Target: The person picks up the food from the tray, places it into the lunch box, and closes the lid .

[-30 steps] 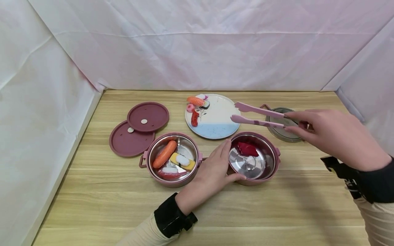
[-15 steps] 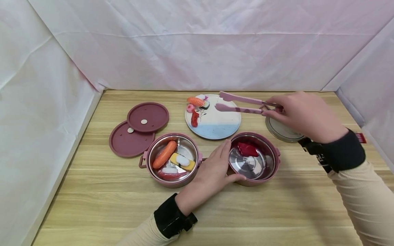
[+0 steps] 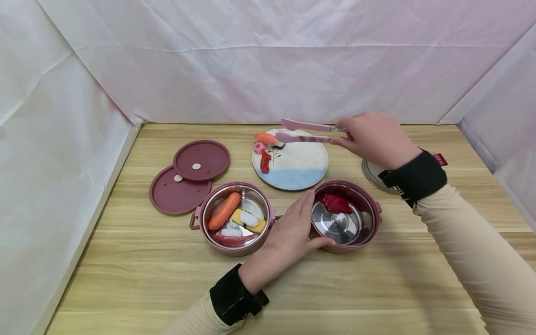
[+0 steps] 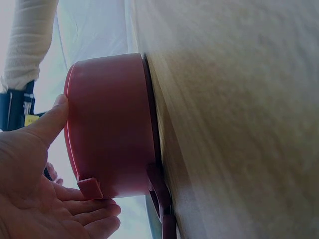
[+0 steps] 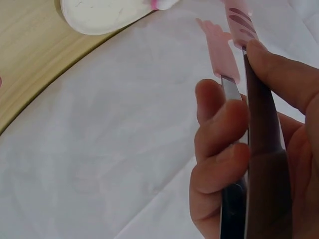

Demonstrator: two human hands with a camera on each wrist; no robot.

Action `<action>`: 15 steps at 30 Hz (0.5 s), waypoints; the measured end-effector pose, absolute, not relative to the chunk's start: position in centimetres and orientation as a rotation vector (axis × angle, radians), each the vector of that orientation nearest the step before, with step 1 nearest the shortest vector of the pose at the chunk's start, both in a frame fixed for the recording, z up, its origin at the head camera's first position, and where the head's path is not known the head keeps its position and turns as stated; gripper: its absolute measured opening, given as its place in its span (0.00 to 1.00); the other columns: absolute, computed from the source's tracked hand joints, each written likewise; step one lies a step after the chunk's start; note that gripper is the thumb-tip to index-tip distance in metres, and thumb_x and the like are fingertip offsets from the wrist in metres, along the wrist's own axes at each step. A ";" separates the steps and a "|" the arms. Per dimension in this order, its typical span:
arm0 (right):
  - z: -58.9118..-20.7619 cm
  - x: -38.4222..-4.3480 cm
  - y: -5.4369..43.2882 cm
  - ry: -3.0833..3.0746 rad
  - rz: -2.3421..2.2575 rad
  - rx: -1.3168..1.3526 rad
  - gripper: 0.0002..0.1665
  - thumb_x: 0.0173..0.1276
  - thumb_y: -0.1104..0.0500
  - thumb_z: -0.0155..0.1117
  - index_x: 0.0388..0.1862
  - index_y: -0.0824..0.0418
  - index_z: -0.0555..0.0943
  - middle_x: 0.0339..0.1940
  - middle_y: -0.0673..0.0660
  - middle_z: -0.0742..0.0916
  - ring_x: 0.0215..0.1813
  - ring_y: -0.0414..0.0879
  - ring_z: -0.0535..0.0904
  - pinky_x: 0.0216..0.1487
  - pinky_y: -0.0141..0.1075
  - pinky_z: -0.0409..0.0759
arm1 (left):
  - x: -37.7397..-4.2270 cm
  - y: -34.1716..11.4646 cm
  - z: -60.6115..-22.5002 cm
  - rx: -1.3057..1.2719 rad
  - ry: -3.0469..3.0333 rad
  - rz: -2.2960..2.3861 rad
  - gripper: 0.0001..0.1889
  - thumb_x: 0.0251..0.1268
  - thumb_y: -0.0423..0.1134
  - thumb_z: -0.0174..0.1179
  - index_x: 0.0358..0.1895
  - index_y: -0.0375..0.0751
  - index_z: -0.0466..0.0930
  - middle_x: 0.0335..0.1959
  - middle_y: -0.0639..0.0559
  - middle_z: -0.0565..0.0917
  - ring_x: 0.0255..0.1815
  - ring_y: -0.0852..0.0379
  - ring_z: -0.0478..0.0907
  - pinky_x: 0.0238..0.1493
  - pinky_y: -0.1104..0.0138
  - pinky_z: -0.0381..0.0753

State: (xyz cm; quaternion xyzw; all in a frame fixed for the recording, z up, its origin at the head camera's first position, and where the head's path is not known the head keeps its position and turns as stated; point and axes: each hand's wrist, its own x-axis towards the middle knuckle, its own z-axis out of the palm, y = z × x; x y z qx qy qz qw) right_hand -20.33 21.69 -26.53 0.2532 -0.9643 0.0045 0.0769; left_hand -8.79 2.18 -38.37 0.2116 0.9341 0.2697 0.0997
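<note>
My right hand (image 3: 377, 139) grips pink-tipped tongs (image 3: 307, 126), jaws spread, over the far left part of the round plate (image 3: 301, 160). Beneath and beside the tips lie an orange sushi piece (image 3: 265, 138), a pink ring (image 3: 259, 147) and a red piece (image 3: 265, 162). In the right wrist view, fingers and thumb wrap the metal tong arms (image 5: 264, 119). My left hand (image 3: 284, 235) rests against the left side of a maroon bowl (image 3: 341, 249), thumb at its rim, fingers extended. A dark red chunk (image 3: 337, 204) lies inside this bowl.
A second bowl (image 3: 234, 252) holds a sausage (image 3: 224, 211), a yellow sushi piece (image 3: 251, 220) and a red-and-white sushi piece (image 3: 232, 237). Two overlapping maroon lids (image 3: 202, 160) lie at left. A greyish round lid (image 3: 372, 174) is partly hidden under my right arm. White cloth walls (image 3: 268, 83) border the table.
My right hand has carried the tongs leftward and away from me, from the plate's right edge to above the food at its far left. The left hand and both bowls stayed put.
</note>
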 end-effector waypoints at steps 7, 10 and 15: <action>-27.1 -22.0 20.4 -2.905 -0.049 0.791 0.22 0.71 0.49 0.64 0.52 0.65 0.84 0.38 0.64 0.89 0.34 0.54 0.84 0.30 0.48 0.82 | -8.8 2.3 -38.4 0.643 2.768 0.805 0.57 0.55 0.64 0.68 0.80 0.42 0.47 0.81 0.48 0.55 0.81 0.55 0.55 0.75 0.59 0.68; -27.4 -22.5 19.9 -2.911 -0.079 0.793 0.22 0.71 0.49 0.65 0.53 0.65 0.84 0.40 0.66 0.89 0.35 0.55 0.85 0.30 0.48 0.83 | -8.8 2.4 -38.4 0.646 2.769 0.800 0.57 0.54 0.64 0.68 0.80 0.42 0.47 0.81 0.48 0.55 0.81 0.55 0.55 0.75 0.59 0.68; -28.0 -23.1 18.9 -2.896 -0.144 0.792 0.21 0.69 0.49 0.67 0.52 0.63 0.84 0.40 0.65 0.89 0.35 0.56 0.85 0.28 0.48 0.83 | -8.8 2.5 -38.3 0.637 2.768 0.788 0.57 0.54 0.65 0.68 0.81 0.42 0.47 0.81 0.48 0.55 0.81 0.56 0.55 0.74 0.60 0.69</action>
